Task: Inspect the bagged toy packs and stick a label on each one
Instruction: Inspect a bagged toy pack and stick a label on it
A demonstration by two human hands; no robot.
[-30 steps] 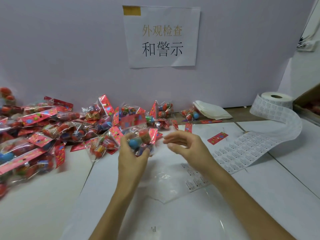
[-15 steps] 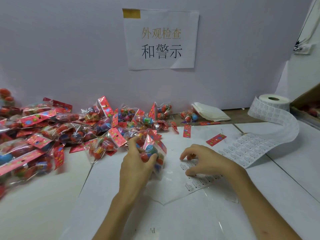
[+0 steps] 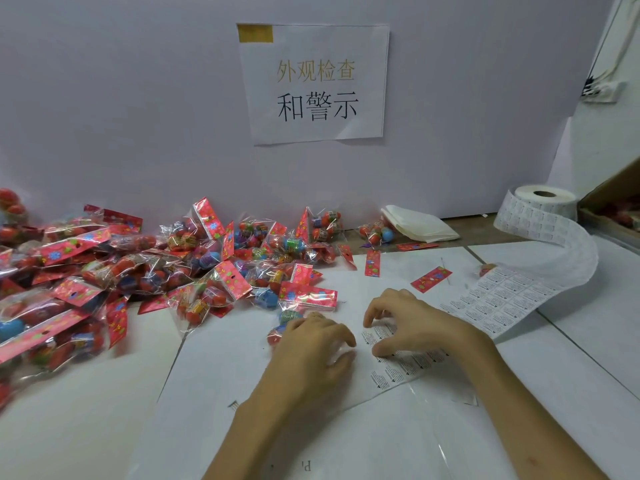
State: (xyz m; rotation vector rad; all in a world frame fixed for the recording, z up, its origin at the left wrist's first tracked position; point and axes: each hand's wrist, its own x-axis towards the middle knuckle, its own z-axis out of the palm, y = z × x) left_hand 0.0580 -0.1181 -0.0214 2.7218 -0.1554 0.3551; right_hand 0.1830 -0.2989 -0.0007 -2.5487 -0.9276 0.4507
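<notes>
Left hand (image 3: 311,355) lies at the frame's centre, fingers curled over a clear plastic toy pack with a red flowered header card (image 3: 307,296), holding it on the white table (image 3: 86,427). Right hand (image 3: 419,323), just right of it, arches its fingertips onto a white sheet of small printed labels (image 3: 408,367); whether it pinches one cannot be told. A heap of bagged packs (image 3: 138,268) fills the middle left.

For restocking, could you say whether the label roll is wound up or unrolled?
Partly unrolled: the label strip runs from the label roll across the table.
</notes>
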